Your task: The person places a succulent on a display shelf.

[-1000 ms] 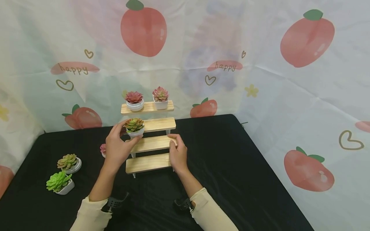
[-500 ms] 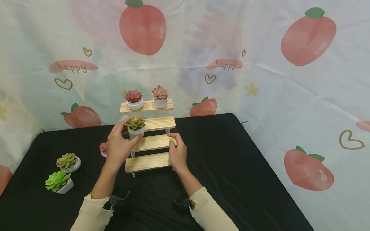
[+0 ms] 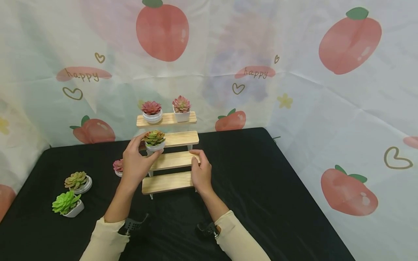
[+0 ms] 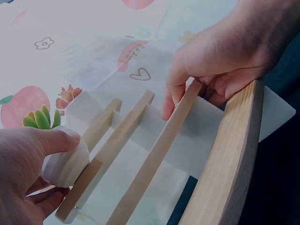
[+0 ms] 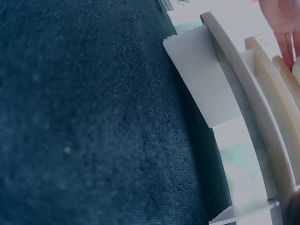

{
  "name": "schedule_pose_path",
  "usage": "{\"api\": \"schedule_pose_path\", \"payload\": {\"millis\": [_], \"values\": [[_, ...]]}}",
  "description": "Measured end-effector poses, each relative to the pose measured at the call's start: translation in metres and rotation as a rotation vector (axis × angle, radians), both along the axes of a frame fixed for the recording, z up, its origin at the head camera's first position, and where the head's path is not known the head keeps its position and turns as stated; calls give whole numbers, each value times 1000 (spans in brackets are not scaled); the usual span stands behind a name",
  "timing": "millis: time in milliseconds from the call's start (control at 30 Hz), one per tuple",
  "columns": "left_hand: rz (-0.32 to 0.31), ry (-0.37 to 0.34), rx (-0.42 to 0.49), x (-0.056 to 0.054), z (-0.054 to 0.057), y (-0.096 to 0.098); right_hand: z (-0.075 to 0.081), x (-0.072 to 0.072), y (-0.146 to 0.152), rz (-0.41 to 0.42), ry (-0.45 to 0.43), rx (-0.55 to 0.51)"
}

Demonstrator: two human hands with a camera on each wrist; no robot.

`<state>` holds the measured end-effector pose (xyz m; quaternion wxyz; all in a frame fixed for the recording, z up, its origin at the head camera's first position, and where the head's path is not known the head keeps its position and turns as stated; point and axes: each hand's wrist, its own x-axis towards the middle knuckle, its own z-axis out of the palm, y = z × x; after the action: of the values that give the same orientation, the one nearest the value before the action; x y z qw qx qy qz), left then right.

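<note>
My left hand (image 3: 134,161) holds a succulent with reddish-green leaves in a round white pot (image 3: 155,140), at the left end of the stand's second tier from the top. Thumb and fingers pinch the white pot (image 4: 68,164) from both sides in the left wrist view; whether its base bears on the board cannot be told. The wooden four-tier stand (image 3: 171,160) is steadied by my right hand (image 3: 201,172), which grips the right end of the second board from the bottom. On the top board sit a dark pink succulent (image 3: 151,111) and a paler pink one (image 3: 181,108).
Left of the stand, on the black tablecloth (image 3: 261,188), a pink succulent (image 3: 118,166) is partly hidden behind my left hand. Farther left, an olive-green succulent (image 3: 77,182) and a bright green one (image 3: 68,204) lie tilted. A fruit-print curtain (image 3: 209,54) hangs behind.
My left hand has shifted slightly right with the potted succulent, further over the second tier. The right hand keeps its grip on the stand. The head view has drifted a little.
</note>
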<state>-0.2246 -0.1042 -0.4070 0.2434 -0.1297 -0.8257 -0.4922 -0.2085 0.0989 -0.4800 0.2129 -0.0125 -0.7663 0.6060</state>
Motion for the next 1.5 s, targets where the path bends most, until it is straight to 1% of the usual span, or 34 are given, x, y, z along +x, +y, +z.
{"api": "schedule_pose_path", "payload": {"millis": [300,600,833,1033,1300,1500], "values": [[-3,-6,3,-4,0,0,-2,-2,0,-2,-7,4],[-2,-34,4,-6,3,-1,-1,-1,0,1,-6,-2],[-18,-76,3,-10,3,-1,1,0,0,-12,16,6],[-15,-105,-9,-12,3,-2,0,0,0,-6,25,2],[-14,-83,-3,-14,2,-1,0,0,0,-3,22,-10],[-15,-96,0,-13,3,0,1,1,0,-8,13,-12]]}}
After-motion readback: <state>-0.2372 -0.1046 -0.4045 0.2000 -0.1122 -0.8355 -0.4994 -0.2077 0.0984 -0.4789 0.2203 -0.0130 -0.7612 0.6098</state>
